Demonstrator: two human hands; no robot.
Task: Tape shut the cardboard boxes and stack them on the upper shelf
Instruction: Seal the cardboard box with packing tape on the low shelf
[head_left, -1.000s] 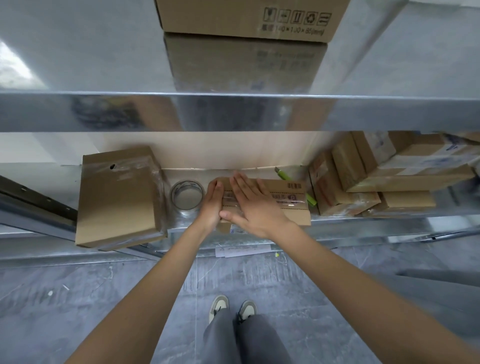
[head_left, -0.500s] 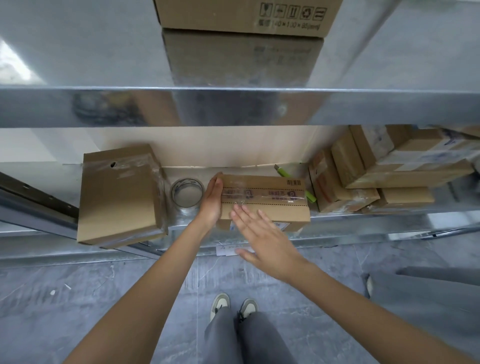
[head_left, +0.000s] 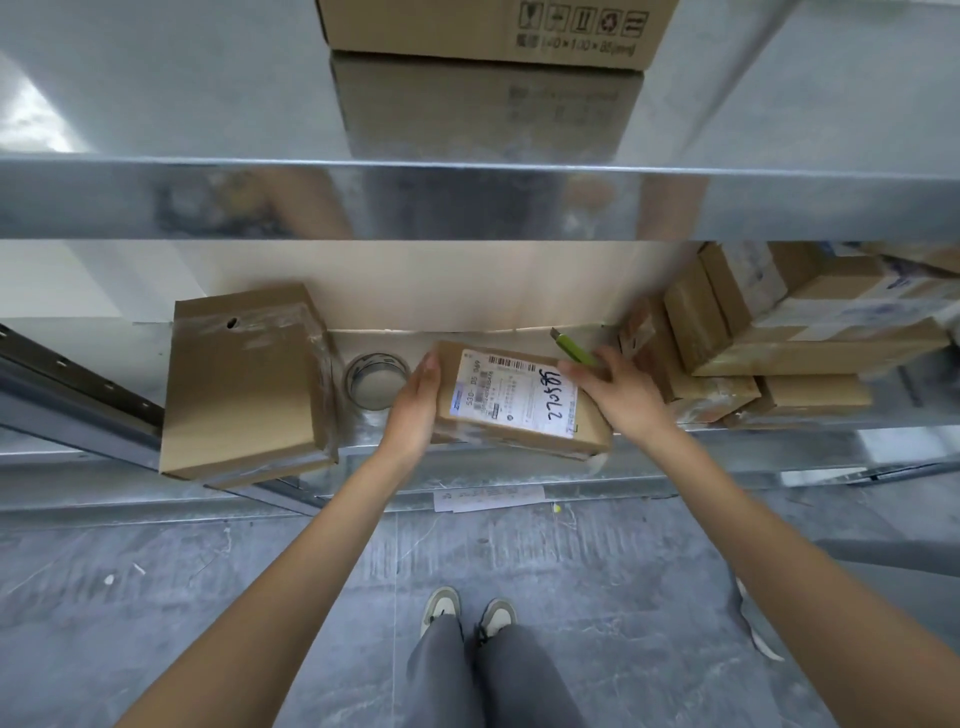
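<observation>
A small cardboard box with a white shipping label facing up is tilted above the lower shelf. My left hand holds its left end and my right hand grips its far right end, fingers curled over the edge. A clear tape roll lies on the shelf just left of the box. Behind my right hand pokes out a green utility knife. One printed cardboard box stands on the upper shelf.
A taller taped box stands at the left of the lower shelf, overhanging its front edge. Several stacked boxes fill the right side. Paper scraps lie on the grey floor below, near my shoes.
The box has been turned over, so the labelled side now faces up instead of the taped seam. My right hand moved from the front of the box to grip its far right end.
</observation>
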